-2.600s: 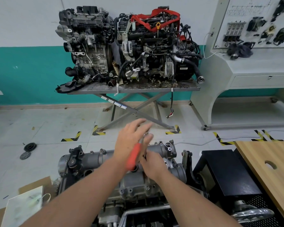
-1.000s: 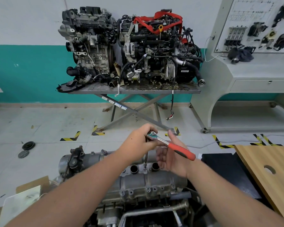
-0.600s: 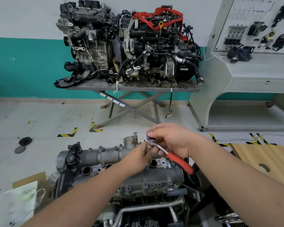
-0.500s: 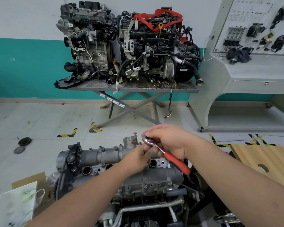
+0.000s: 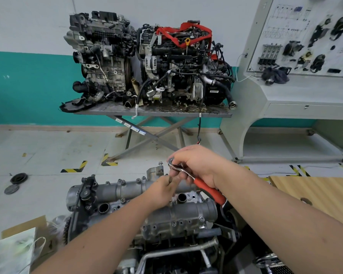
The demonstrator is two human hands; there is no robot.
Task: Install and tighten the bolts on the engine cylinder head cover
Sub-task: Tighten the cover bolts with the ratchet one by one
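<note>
Red-handled ratchet (image 5: 188,175) (right hand (image 5: 198,165) gripping) above cylinder head cover (image 5: 178,216) edge.

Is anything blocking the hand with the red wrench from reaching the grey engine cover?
Nothing visible does. The right hand holds the red-handled ratchet wrench just above the grey metal cylinder head cover; only the left hand steadies its shaft beneath.
</note>
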